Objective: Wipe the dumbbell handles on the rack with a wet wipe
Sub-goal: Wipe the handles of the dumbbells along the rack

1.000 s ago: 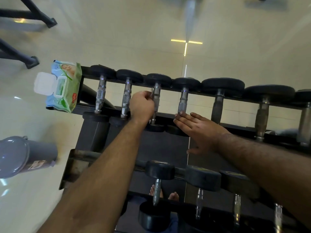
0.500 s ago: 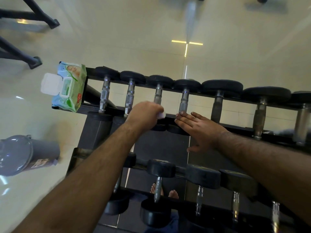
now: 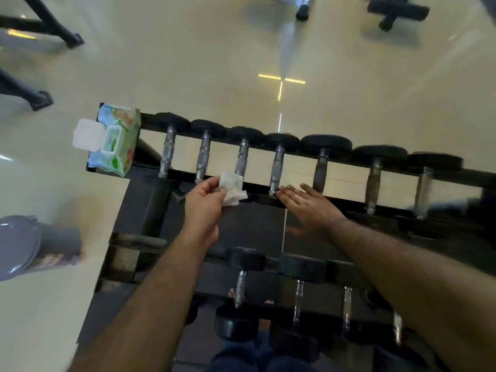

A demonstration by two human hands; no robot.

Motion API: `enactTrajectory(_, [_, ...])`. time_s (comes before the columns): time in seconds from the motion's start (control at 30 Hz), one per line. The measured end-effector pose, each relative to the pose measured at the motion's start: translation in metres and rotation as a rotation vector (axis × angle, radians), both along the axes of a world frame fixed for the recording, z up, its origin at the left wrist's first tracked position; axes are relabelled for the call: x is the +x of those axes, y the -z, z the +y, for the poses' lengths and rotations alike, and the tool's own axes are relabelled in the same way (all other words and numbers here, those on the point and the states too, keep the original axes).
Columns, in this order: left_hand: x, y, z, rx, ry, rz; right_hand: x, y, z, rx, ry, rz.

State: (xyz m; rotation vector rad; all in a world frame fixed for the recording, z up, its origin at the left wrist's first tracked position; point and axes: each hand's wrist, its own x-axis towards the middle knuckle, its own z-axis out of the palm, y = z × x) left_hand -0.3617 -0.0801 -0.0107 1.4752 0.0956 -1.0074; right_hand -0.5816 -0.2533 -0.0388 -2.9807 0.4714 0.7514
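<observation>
A black rack (image 3: pixel 150 210) carries a top row of several black dumbbells with metal handles. My left hand (image 3: pixel 205 202) pinches a crumpled white wet wipe (image 3: pixel 232 189) just below the near end of the third handle (image 3: pixel 241 161) from the left. The wipe is off that handle, over the rack's near rail. My right hand (image 3: pixel 308 204) lies flat with straight fingers on the near head of the fourth dumbbell, its fingertips beside that handle (image 3: pixel 276 167). A lower row of dumbbells (image 3: pixel 240 287) sits nearer to me.
A wet wipe pack (image 3: pixel 115 140) with its lid flipped open rests on the rack's left end. A grey bin (image 3: pixel 32 245) stands on the floor to the left. Black equipment legs (image 3: pixel 40 99) cross the far left floor. Pale shiny tiles lie beyond the rack.
My left hand has slid down the third handle and come off its near end, and the wipe now shows in its fingers. My right hand has stayed on the fourth dumbbell's head.
</observation>
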Motion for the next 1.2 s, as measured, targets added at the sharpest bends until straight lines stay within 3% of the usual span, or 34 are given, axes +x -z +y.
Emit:
enactTrajectory(0.23, [-0.034,-0.015,-0.024,-0.084,-0.017,0.251,-0.07,-0.021,-0.012,-0.063,0.011,-0.001])
enactTrajectory(0.5, [-0.082,-0.012,-0.064,-0.031,-0.124,0.333,-0.13,-0.019,-0.072,-0.056,0.145,0.055])
enactTrajectory(0.63, [-0.11,-0.008,-0.08,0.0,-0.15,0.261,-0.135,-0.008,-0.092,0.01,0.111,0.07])
enactTrajectory(0.87, [-0.141,0.001,-0.107,0.058,-0.323,0.092,-0.148,0.004,-0.102,0.177,0.013,-0.106])
enactTrajectory(0.93, [-0.13,0.005,-0.118,0.102,-0.419,-0.034,-0.146,0.002,-0.104,0.195,-0.018,-0.105])
enactTrajectory(1.0, [-0.122,0.009,-0.129,0.236,-0.399,-0.321,-0.147,0.002,-0.108,0.223,-0.029,-0.087])
enactTrajectory(1.1, [-0.119,0.013,-0.146,0.463,-0.201,-0.803,-0.148,0.005,-0.11,0.237,-0.023,-0.065])
enactTrajectory(1.2, [-0.114,0.025,-0.166,0.512,-0.019,-1.072,-0.146,0.008,-0.108,0.232,-0.017,-0.064])
